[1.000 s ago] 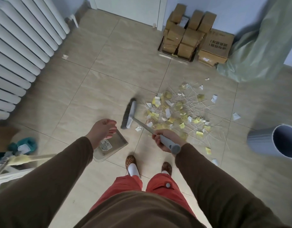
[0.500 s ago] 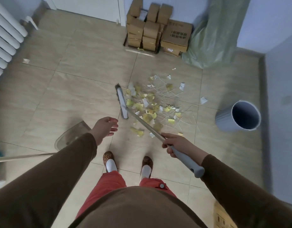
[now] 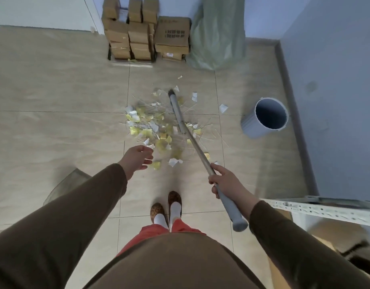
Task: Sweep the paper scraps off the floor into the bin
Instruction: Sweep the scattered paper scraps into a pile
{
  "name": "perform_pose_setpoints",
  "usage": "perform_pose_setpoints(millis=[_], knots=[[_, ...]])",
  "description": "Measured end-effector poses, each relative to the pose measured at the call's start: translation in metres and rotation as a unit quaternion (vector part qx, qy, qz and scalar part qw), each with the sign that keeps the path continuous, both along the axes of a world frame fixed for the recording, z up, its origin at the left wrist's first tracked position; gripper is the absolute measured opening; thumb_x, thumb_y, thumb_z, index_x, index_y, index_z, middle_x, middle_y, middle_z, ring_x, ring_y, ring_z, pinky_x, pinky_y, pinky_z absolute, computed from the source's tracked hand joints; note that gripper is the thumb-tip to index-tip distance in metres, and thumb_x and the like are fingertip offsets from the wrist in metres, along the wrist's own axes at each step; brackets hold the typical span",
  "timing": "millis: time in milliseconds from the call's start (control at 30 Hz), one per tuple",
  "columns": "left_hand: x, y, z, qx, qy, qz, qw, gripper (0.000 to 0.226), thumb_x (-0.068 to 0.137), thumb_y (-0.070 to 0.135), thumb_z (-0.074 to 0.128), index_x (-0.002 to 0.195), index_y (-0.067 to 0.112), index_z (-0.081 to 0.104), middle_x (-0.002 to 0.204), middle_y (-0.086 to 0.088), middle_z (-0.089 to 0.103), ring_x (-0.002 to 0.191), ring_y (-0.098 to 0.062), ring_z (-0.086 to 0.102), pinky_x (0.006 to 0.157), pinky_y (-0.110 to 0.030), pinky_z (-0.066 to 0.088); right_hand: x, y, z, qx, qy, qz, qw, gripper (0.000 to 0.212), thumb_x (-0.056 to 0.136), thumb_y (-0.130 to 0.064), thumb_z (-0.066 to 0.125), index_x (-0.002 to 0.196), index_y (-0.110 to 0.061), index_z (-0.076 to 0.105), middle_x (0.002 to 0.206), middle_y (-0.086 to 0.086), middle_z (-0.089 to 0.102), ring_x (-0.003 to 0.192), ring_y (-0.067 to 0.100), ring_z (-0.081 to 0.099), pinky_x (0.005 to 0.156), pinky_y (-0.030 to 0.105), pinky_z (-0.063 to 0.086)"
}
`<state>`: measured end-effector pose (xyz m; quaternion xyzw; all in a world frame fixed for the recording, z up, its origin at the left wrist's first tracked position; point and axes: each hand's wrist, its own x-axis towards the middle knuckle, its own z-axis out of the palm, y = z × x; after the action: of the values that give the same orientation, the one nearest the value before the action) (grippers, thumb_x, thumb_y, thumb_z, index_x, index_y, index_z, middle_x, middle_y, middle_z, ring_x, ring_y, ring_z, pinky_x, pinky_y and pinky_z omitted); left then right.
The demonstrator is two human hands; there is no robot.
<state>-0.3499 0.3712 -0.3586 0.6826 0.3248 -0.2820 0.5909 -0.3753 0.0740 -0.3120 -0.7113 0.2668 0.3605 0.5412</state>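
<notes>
A pile of yellow and white paper scraps (image 3: 157, 130) with thin sticks lies on the tiled floor ahead of my feet. My right hand (image 3: 223, 182) grips the grey handle of a broom (image 3: 192, 140). The broom head (image 3: 175, 109) rests on the right side of the pile, pointing away from me. My left hand (image 3: 138, 158) hovers empty, fingers apart, just near the pile's near edge. A grey-blue bin (image 3: 265, 117) stands to the right of the scraps, apart from them, mouth up. A translucent dustpan (image 3: 65, 184) lies on the floor by my left sleeve.
Stacked cardboard boxes (image 3: 146, 32) and a pale green plastic bag (image 3: 217, 32) stand against the far wall. A blue-grey wall (image 3: 336, 101) closes the right side. A white perforated metal rail (image 3: 326, 209) juts in at the lower right, above a cardboard box.
The broom head has swung from the left edge of the pile across to its right side. My view has turned right; the radiator is out of sight. My left hand has moved toward the scraps.
</notes>
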Motion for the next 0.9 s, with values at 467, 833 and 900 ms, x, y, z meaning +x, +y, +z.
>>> perform_pose_setpoints(millis=[467, 833, 900], knots=[[-0.014, -0.044, -0.008, -0.004, 0.002, -0.079, 0.997, 0.024, 0.099, 0.016, 0.057, 0.118, 0.005, 0.065, 0.106, -0.013, 0.068, 0.086, -0.021, 0.065, 0.075, -0.030, 0.054, -0.021, -0.030, -0.046, -0.117, 0.069, -0.206, 0.969, 0.044, 0.098, -0.003, 0.033, 0.141, -0.004, 0.035, 0.084, 0.011, 0.050, 0.056, 0.016, 0.049, 0.039, 0.022, 0.044], [-0.011, -0.066, -0.011, 0.044, 0.016, -0.083, 0.995, 0.022, 0.099, 0.016, 0.056, 0.116, 0.006, 0.066, 0.111, -0.016, 0.070, 0.089, -0.024, 0.066, 0.076, -0.031, 0.055, -0.002, 0.043, -0.081, 0.112, 0.142, -0.234, 0.955, 0.019, 0.101, -0.004, 0.035, 0.117, -0.015, 0.037, 0.076, 0.007, 0.045, 0.053, 0.011, 0.044, 0.032, 0.014, 0.041], [-0.004, -0.078, -0.010, 0.048, 0.018, -0.083, 0.995, 0.022, 0.099, 0.016, 0.056, 0.116, 0.006, 0.066, 0.111, -0.016, 0.069, 0.090, -0.024, 0.066, 0.077, -0.032, 0.055, 0.008, 0.029, -0.067, 0.164, 0.173, -0.252, 0.938, 0.017, 0.099, 0.000, 0.040, 0.113, -0.010, 0.041, 0.071, 0.007, 0.044, 0.047, 0.010, 0.044, 0.033, 0.014, 0.041]])
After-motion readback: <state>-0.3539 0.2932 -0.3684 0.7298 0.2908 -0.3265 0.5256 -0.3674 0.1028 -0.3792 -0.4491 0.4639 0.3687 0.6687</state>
